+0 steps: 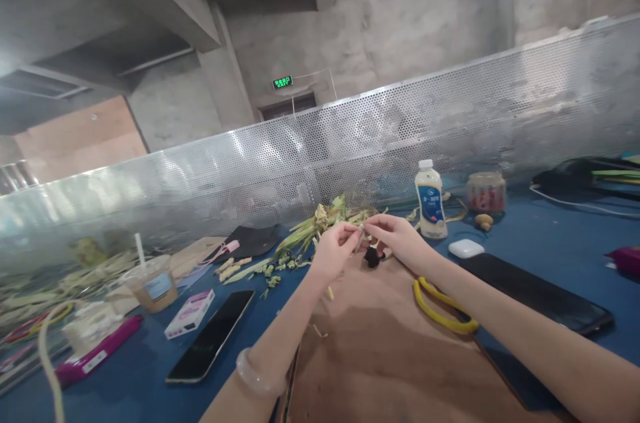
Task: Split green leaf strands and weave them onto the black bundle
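My left hand (334, 251) and my right hand (395, 236) meet fingertip to fingertip over the far end of a brown board (380, 356). Both pinch a thin pale strip of leaf (361, 228) between thumb and fingers. A pale bangle (255, 376) rings my left wrist. Just behind the hands lies a heap of green and yellow leaf strips (315, 226). A small dark object (373, 257) rests on the board under my right hand. Yellow-handled scissors (440, 306) lie beside my right forearm.
On the blue table (550, 243): a white drink bottle (431, 199), a jar (486, 191), a white earbud case (466, 248), a black phone (213, 335), a dark tablet (540, 299), a small pink-and-white box (190, 313), an iced drink cup (153, 283). A perforated metal screen (350, 136) runs behind.
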Available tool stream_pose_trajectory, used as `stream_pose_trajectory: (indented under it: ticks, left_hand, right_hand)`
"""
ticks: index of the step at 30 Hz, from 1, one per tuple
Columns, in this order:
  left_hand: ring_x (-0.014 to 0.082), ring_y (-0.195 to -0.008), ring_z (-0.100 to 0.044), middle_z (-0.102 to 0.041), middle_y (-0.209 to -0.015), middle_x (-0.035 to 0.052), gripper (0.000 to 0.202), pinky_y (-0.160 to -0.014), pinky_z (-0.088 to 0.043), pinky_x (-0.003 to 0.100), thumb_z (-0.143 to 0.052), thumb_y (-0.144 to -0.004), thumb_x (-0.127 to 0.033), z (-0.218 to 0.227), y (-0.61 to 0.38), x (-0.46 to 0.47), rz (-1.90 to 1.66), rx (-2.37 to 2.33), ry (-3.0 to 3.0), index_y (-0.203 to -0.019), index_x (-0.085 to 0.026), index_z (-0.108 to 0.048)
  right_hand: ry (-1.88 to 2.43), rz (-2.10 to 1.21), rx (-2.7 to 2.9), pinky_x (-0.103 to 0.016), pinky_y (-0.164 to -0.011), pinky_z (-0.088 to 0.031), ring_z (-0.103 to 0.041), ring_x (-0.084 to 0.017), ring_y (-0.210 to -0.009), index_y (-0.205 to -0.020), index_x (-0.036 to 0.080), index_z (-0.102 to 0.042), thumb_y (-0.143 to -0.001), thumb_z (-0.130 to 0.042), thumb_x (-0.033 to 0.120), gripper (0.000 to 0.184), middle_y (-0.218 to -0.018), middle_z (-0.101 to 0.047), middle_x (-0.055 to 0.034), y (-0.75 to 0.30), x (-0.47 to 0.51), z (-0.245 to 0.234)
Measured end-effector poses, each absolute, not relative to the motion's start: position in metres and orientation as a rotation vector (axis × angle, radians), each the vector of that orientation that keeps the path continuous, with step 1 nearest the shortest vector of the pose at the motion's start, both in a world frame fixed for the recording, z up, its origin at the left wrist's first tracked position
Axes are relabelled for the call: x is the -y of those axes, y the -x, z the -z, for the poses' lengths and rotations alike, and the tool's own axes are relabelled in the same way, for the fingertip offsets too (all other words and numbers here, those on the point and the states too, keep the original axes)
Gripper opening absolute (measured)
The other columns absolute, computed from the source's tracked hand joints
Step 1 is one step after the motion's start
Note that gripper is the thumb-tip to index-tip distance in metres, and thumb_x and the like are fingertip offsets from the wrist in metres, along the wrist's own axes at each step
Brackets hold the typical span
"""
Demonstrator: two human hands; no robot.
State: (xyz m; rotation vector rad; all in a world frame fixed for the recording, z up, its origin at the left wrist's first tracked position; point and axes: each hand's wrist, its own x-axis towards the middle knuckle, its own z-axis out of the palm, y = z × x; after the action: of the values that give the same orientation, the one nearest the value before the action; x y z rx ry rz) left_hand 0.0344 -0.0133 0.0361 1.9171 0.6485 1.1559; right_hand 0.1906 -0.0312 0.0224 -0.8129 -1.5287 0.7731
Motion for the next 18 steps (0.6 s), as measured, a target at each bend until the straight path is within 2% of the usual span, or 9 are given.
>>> stream_pose_trajectory:
  ticks: [6,11,14,18]
  left_hand:
    - [0.0148,-0.062,-0.060,-0.062,-0.068,0.0022,0.018,-0.061,-0.049,0.027,-0.056,-0.074,-0.032,-0.024,-0.035,0.008,-1.112,-0.636,-1.875,-0.083,-0.017,-0.054]
    - [0.0142,-0.059,-0.060,-0.060,-0.063,0.0014,0.014,-0.060,-0.049,0.027,-0.055,-0.074,-0.027,-0.019,-0.032,0.010,-1.095,-0.659,-1.887,-0.082,-0.017,-0.054]
    - [0.0146,-0.059,-0.060,-0.061,-0.064,0.0031,0.014,-0.060,-0.049,0.027,-0.055,-0.073,-0.028,-0.022,-0.029,0.014,-1.065,-0.674,-1.903,-0.080,-0.016,-0.055]
    - [0.0147,-0.048,-0.059,-0.062,-0.060,0.0026,0.017,-0.052,-0.049,0.027,-0.057,-0.072,-0.031,-0.032,-0.026,0.026,-1.019,-0.713,-1.850,-0.080,-0.017,-0.054]
  right_hand:
    - [0.909,-0.274,1.759,-0.021,-0.049,-0.045,-0.054,-0.011,-0.058,-0.084,0.017,-0.060,-0.078,-0.051,0.029,0.017,-0.069,-0.060,-0.0019,-0.195,0.029,-0.020]
    - [0.894,0.081,1.909,-0.022,-0.055,-0.041,-0.050,-0.012,-0.060,-0.080,0.018,-0.060,-0.079,-0.049,0.025,0.013,-0.068,-0.056,-0.0016,-0.196,0.024,-0.014]
    - [0.875,0.186,1.949,-0.022,-0.056,-0.041,-0.049,-0.012,-0.061,-0.081,0.019,-0.060,-0.080,-0.047,0.024,0.014,-0.070,-0.056,-0.0020,-0.195,0.024,-0.011]
    - [0.833,0.162,1.918,-0.022,-0.055,-0.041,-0.049,-0.011,-0.059,-0.080,0.020,-0.059,-0.080,-0.047,0.025,0.013,-0.071,-0.056,-0.0020,-0.192,0.032,-0.016]
